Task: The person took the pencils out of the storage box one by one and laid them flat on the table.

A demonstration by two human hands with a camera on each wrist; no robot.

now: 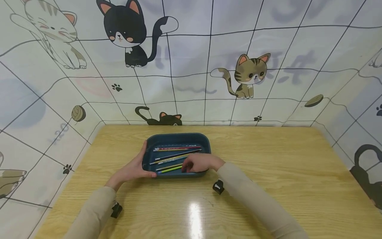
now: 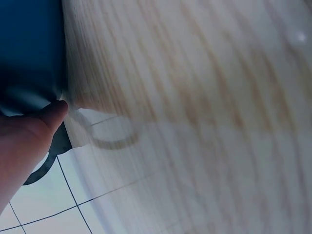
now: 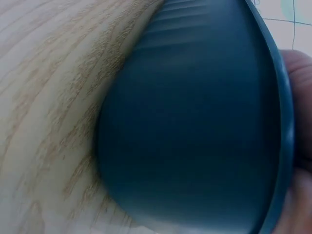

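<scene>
Step in hand looks like R-hand work among the pencils in the blue tray (image 1: 179,139), w/ the L hand (image 1: 135,167) as brace; tray sits on the far part of the worktop (image 1: 268,182), a bit left of ctr. L hand's fingers and thumb are spread round the tray's left end, thumb at the near-left corner, so a firm but light hold there shd stop skidding w/o tipping it. R hand (image 1: 200,162) reaches in over the right end, fingers bent down by the right end of the lime-green pencil (image 1: 171,169); can't tell if they pinch it, b/c the tips are hidden in the head view and the rim blocks much of the hand in the right wrist view. Best bet: one pencil at a time, thumb & index only, ideally nr its middle so it doesn't swing. Lime one lies nr the near wall, w/ another pencil (image 1: 167,167) just beside it, so mind not to catch both. The long dark pencil (image 1: 179,154) slants across the middle & the red pencil (image 1: 185,147) lies nr the far wall, so a low sideways sweep cd jumble them; straight up & slow is safer, wrist well clear of the rim
</scene>
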